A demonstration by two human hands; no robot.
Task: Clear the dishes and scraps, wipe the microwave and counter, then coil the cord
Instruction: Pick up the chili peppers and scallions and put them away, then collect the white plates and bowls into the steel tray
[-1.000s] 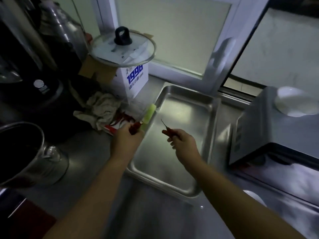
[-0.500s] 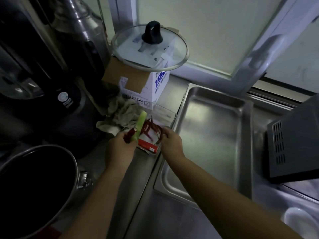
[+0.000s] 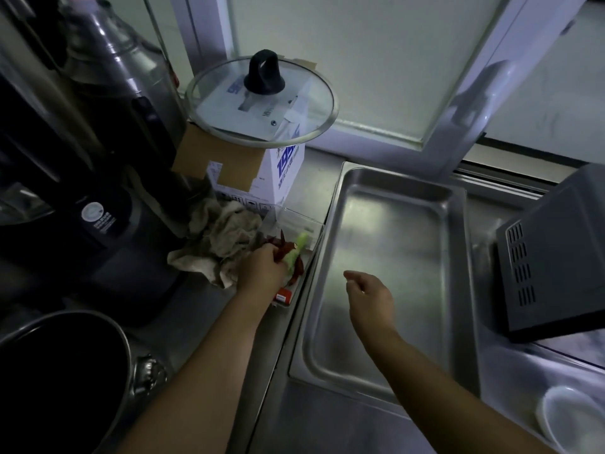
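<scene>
Dark pot at far left of steel counter. Rag bunched beside clear tray. Left hand grips red and green scraps over clear tray. Right hand loosely curled, empty, above steel pan. Microwave at right.

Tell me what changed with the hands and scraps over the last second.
The right hand carried its red chili from over the tray to the scrap pile, let go, and is back over the tray, holding nothing. The left hand lowered its scraps onto that pile. The cloth and lid stayed put.
</scene>
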